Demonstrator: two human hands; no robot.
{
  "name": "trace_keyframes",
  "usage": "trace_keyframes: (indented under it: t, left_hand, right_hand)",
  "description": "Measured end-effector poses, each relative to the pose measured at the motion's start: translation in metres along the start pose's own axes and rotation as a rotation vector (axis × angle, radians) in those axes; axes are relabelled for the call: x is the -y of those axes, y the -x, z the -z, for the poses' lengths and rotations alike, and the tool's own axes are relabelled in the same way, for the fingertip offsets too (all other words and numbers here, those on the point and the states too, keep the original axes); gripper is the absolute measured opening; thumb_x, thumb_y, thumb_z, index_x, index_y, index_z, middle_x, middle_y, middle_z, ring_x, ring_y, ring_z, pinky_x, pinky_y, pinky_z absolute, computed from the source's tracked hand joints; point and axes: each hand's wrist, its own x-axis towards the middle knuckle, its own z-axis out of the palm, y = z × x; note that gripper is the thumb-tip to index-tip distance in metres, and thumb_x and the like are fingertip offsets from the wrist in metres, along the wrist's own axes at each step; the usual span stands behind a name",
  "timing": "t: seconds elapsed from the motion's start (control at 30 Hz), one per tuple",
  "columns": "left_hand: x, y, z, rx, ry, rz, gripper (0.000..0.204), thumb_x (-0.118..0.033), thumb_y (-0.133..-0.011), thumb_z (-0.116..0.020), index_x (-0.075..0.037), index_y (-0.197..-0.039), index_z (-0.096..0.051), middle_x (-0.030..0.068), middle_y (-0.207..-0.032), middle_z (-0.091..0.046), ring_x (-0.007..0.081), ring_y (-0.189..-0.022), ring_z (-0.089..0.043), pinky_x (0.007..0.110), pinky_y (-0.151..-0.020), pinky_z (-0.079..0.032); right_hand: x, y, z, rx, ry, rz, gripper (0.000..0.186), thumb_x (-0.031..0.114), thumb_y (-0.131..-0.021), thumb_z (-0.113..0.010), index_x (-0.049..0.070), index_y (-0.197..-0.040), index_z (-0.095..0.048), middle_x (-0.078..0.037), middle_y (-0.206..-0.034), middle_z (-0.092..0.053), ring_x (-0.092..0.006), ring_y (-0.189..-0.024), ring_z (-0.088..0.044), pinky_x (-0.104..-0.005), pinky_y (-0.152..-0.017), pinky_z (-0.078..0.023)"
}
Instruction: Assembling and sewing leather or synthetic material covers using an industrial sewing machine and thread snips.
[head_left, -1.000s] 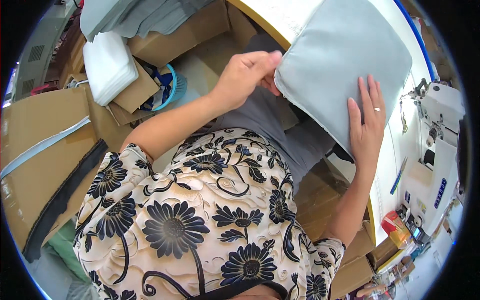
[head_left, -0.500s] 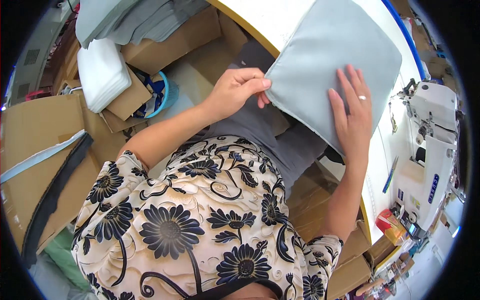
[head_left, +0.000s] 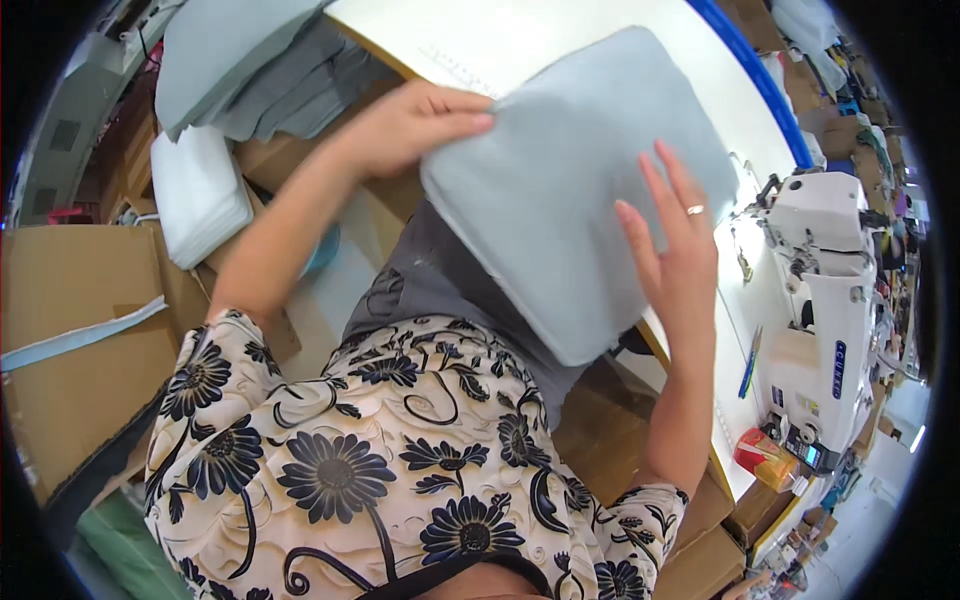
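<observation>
A flat, square grey cushion cover (head_left: 560, 210) with rounded corners lies tilted across the table's near edge, its lower corner hanging over my lap. My left hand (head_left: 405, 125) pinches its upper left edge between thumb and fingers. Over the cover's right side is my right hand (head_left: 675, 240), fingers spread, a ring on one of them. Slight blur hides whether those fingertips press on the cloth. The cover's right corner reaches close to the white sewing machine (head_left: 825, 260).
Blue-handled thread snips (head_left: 750, 362) and a red-and-yellow tub (head_left: 765, 455) sit on the white table (head_left: 440, 45) by the machine. At left are stacked grey fabric pieces (head_left: 235, 70), white padding sheets (head_left: 200, 195), a cardboard box (head_left: 80, 275) and a partly hidden blue basket (head_left: 322, 250).
The cushion cover has shifted left and toward me, and turned, its lower corner now over my lap. My left hand has moved up and left with its edge; the right stays spread above it.
</observation>
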Motion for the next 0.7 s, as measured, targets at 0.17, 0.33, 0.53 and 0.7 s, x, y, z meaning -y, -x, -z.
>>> trace_keyframes:
  t: [0.17, 0.33, 0.53, 0.7]
  left_hand:
    - [-0.092, -0.041, 0.051, 0.252, -0.773, -0.095, 0.031, -0.023, -0.098, -0.062, 0.000, -0.118, -0.068, 0.0005, -0.098, -0.071, 0.0061, -0.089, -0.060, 0.025, -0.083, -0.049]
    - [-0.136, -0.090, 0.003, 0.361, -0.986, -0.325, 0.028, -0.023, -0.092, -0.069, -0.005, -0.113, -0.072, 0.0071, -0.097, -0.076, 0.0144, -0.079, -0.067, 0.029, -0.073, -0.051]
    - [-0.131, -0.111, -0.029, 0.288, -0.863, -0.359, 0.024, -0.024, -0.090, -0.072, -0.003, -0.101, -0.076, 0.0065, -0.088, -0.075, 0.0121, -0.078, -0.065, 0.028, -0.073, -0.050]
    - [-0.103, -0.130, -0.018, 0.075, -0.645, -0.267, 0.023, -0.027, -0.091, -0.071, -0.005, -0.096, -0.076, 0.0020, -0.086, -0.073, 0.0101, -0.079, -0.062, 0.028, -0.072, -0.049]
  right_hand:
    - [-0.013, -0.059, 0.041, -0.195, 0.289, 0.288, 0.044, 0.022, -0.087, -0.071, 0.005, -0.126, -0.062, -0.010, -0.137, -0.057, -0.0291, -0.129, -0.052, -0.0426, -0.104, -0.041]
    - [-0.036, -0.061, 0.046, 0.022, -0.198, -0.128, 0.034, 0.030, -0.091, -0.067, 0.001, -0.107, -0.070, -0.014, -0.099, -0.072, -0.0267, -0.088, -0.068, -0.0342, -0.080, -0.052]
    - [-0.037, -0.029, 0.047, 0.025, -0.429, -0.441, 0.026, 0.024, -0.091, -0.068, -0.001, -0.095, -0.072, -0.004, -0.070, -0.067, -0.0098, -0.065, -0.057, -0.0249, -0.062, -0.045]
    - [-0.041, -0.005, 0.046, -0.079, -0.441, -0.498, 0.025, 0.023, -0.093, -0.068, -0.002, -0.096, -0.071, -0.001, -0.067, -0.061, -0.0071, -0.063, -0.051, -0.0235, -0.060, -0.042]
